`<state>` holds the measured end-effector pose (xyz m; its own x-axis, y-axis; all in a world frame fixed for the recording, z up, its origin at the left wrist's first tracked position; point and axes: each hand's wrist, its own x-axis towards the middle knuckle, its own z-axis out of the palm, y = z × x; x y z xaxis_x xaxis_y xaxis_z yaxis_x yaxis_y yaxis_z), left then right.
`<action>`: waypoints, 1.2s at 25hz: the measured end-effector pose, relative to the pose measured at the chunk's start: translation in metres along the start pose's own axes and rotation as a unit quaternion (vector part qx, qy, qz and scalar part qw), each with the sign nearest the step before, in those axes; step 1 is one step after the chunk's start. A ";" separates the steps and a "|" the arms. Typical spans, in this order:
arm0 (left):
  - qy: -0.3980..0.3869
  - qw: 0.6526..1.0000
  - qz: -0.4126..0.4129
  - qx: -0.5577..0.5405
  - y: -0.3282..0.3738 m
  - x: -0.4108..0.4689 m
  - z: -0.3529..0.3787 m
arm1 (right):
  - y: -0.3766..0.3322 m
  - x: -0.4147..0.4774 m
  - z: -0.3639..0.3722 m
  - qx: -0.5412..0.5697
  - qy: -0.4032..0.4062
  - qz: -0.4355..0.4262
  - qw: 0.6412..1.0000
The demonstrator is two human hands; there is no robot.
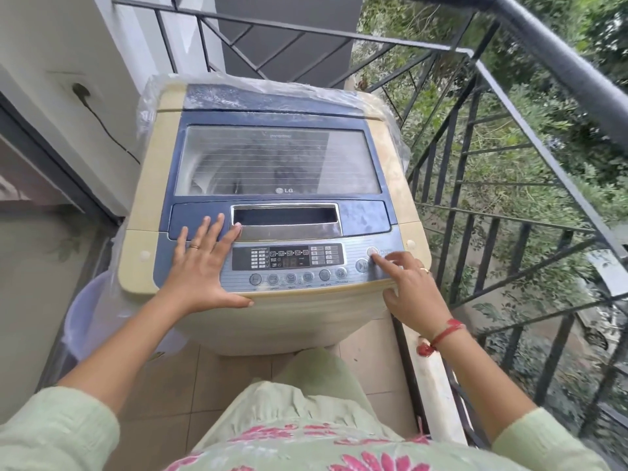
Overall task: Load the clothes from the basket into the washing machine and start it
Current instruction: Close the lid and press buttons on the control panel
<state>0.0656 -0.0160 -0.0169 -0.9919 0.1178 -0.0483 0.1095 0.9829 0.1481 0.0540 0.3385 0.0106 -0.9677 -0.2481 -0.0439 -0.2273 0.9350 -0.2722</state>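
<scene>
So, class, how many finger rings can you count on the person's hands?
2. One ring is on the left hand, flat on the washing machine; the other ring is on the right hand, by the power button. More may be hidden.

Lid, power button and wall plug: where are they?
lid (277,161), head view, middle of its clear window.
power button (371,249), head view, its round top face.
wall plug (81,92), head view, the dark plug body.

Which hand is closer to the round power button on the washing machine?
Right hand: its index fingertip touches the power button. Left hand lies flat, left of the display.
</scene>
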 end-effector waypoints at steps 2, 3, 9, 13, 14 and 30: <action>0.001 1.000 0.000 0.003 0.000 -0.001 -0.001 | -0.015 -0.009 0.007 0.098 0.070 -0.005 0.993; -0.001 1.000 0.000 0.007 0.000 -0.001 -0.001 | -0.027 -0.013 0.011 0.115 0.077 -0.022 0.990; -0.008 1.000 -0.001 0.016 -0.001 -0.002 -0.002 | -0.121 -0.022 0.033 0.057 -0.112 -0.190 0.974; 0.003 1.000 -0.003 0.007 0.000 -0.003 -0.003 | -0.155 -0.016 0.043 -0.037 -0.144 -0.200 0.969; 0.005 1.000 -0.002 0.007 0.001 -0.003 -0.003 | -0.157 -0.016 0.043 -0.057 -0.148 -0.192 0.969; 0.014 1.000 -0.003 0.014 0.000 -0.003 0.000 | -0.171 -0.008 0.036 -0.187 -0.171 -0.159 0.954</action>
<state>0.0686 -0.0164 -0.0166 -0.9938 0.1091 -0.0222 0.1057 0.9872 0.1196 0.1040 0.1717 0.0226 -0.7658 -0.5423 -0.3456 -0.5881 0.8080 0.0351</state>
